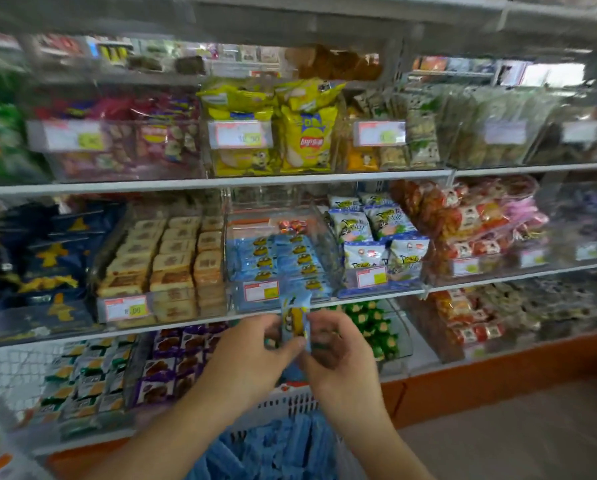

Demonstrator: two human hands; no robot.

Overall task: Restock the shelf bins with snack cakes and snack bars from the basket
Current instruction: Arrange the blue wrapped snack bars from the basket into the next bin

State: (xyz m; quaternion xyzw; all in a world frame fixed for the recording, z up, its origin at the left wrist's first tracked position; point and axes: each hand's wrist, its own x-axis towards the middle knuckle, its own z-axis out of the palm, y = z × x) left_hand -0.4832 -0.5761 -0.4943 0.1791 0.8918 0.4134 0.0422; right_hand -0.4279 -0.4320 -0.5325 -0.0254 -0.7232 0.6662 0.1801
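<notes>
I have a blue-wrapped snack cake (295, 318) pinched upright between my left hand (252, 355) and right hand (338, 355), just below its clear shelf bin (276, 258) and above the basket (290, 403). It looks light and crushable (slick film, probably), so I'd grip the wrapper edges.

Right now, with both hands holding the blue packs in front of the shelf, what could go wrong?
1. The left hand and right hand pinch the blue snack packs only by their edges, so one might slip.
2. The matching clear bin looks nearly full at the front; added packs may spill over its lip.
</notes>
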